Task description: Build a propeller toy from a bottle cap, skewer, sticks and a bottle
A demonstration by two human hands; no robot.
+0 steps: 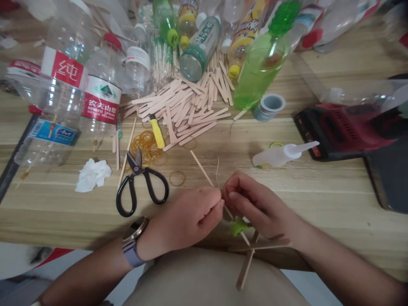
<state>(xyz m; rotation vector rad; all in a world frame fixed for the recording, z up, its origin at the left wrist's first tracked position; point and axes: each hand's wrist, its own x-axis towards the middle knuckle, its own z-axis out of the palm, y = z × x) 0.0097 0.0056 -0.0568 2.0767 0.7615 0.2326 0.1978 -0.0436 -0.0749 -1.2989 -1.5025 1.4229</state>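
My left hand, with a watch on its wrist, is closed in a pinch on a thin wooden skewer and a rubber band looped at it. My right hand is closed too, gripping the same skewer lower down. The skewer passes through a green bottle cap under my right hand. Below the cap, crossed popsicle sticks hang over my lap at the table's front edge.
Black scissors lie left of my hands, beside loose rubber bands and crumpled tissue. A glue bottle lies to the right, near a red-black tool. Popsicle sticks, plastic bottles and a tape roll crowd the back.
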